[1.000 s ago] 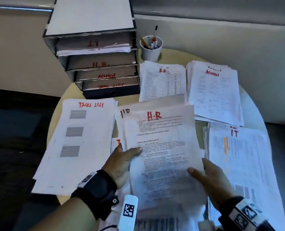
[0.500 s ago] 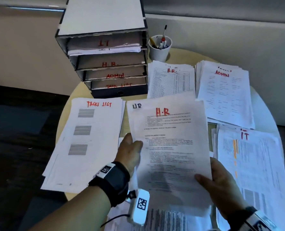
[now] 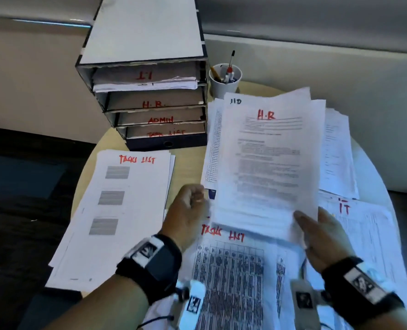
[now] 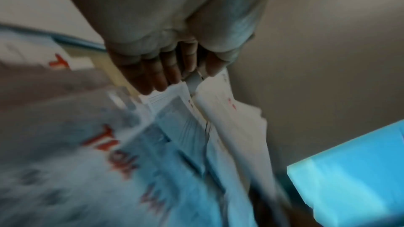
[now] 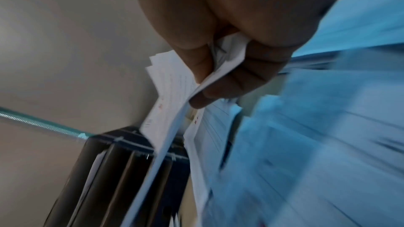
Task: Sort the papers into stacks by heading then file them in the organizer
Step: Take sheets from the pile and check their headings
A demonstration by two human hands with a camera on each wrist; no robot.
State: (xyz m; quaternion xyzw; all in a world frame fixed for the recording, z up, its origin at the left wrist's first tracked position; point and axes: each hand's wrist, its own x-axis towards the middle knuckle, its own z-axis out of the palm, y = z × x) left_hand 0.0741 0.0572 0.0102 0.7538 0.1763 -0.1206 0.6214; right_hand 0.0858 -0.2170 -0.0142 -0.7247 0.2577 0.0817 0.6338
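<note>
Your right hand [image 3: 321,236] pinches the bottom right corner of the H.R sheaf [image 3: 266,163], thumb on top and fingers curled under, and the papers hang lifted over the H.R stack at the back of the desk [image 3: 188,163]. Your left hand [image 3: 188,213] sits just beside the sheaf's left edge, fingers curled with nothing in them. A Tasks List sheet [image 3: 231,270] lies below. The organizer [image 3: 150,96] stands behind, IT tray filled.
</note>
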